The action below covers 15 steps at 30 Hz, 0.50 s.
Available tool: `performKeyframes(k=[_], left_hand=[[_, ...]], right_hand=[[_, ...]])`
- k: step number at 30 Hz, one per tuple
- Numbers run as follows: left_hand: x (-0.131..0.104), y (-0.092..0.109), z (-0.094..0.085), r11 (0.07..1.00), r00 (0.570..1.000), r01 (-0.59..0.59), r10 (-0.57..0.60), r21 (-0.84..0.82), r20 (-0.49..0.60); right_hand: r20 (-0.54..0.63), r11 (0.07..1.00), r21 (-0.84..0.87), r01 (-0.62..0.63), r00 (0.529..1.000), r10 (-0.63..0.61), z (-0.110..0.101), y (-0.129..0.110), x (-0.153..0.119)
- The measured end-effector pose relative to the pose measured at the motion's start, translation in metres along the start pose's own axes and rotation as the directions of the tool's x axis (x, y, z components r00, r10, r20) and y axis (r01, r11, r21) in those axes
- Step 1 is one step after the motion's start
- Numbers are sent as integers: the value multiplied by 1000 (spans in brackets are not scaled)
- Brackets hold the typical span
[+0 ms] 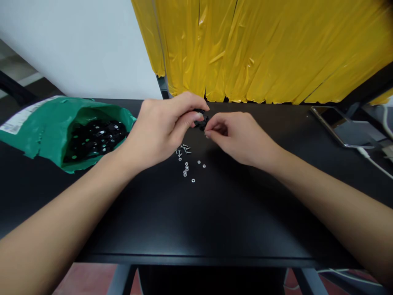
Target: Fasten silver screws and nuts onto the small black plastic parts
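Over at the black tabletop's point(196, 221) left edge lies an open green plastic bag point(46, 123) of black round parts. Near the far edge, the left hand point(159, 131) pinches a small black round plastic part point(202, 118); the right hand point(239, 137) pinches its other side, above scattered small silver screws and washers point(188, 162). A phone point(340, 127) lies toward the far right corner.

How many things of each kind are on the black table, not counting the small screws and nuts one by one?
Green bag of black parts: 1
Black part held by left hand and right hand: 1
Cluster of small screws and nuts: 1
Phone: 1
White cable: 1
Total: 5
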<state>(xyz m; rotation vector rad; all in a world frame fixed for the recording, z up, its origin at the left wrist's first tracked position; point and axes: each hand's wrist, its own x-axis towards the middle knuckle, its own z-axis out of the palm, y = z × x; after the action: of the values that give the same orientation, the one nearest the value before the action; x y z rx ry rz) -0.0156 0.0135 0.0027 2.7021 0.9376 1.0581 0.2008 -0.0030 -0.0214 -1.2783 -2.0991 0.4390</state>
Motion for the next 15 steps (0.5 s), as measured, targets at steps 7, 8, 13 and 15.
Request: performKeyframes(k=[7, 8, 13, 15], left_hand=[[-5, 11, 15, 989, 986, -149, 147, 17, 81], [-6, 11, 17, 985, 982, -170, 168, 19, 91], [-8, 12, 22, 971, 964, -233, 225, 50, 141], [-8, 12, 21, 972, 961, -228, 214, 61, 173]], right_hand=[[-157, 858, 500, -115, 963, 220, -24, 12, -21], [-154, 833, 542, -116, 960, 233, -24, 12, -23], [-29, 694, 702, -160, 967, 252, -18, 10, -28], [16, 666, 722, -188, 967, 256, -17, 9, -28]])
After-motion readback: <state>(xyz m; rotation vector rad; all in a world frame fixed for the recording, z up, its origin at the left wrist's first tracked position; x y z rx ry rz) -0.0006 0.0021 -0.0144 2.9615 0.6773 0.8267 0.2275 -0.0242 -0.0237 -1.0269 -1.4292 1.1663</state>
